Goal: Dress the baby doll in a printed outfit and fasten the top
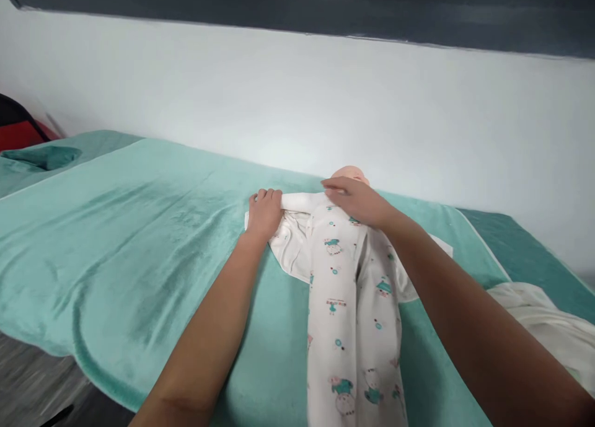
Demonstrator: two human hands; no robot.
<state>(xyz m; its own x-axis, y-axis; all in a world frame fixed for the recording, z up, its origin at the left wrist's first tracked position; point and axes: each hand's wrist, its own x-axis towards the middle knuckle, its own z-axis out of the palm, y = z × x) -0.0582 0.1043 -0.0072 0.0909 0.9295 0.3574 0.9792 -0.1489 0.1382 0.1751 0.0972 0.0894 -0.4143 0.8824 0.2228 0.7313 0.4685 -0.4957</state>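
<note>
A baby doll [351, 172] lies on its back, the top of its head showing beyond my right hand. It is covered by white baby clothing [332, 303] printed with small teal and pink figures, whose long legs run toward me. At the doll's left-side sleeve, my left hand [266, 213] has its fingers curled around the end of the white sleeve [300, 202]; what is inside the fingers is hidden. My right hand [357, 201] rests across the doll's neck and upper chest, fingers stretched out, hiding the collar.
A teal plush blanket [153, 228] covers the bed, against a white wall [223, 86]. Crumpled white cloth [548, 321] lies at the right, beside my right forearm. A red and black object [21, 129] stands at the far left. Dark flooring [41, 377] shows at lower left.
</note>
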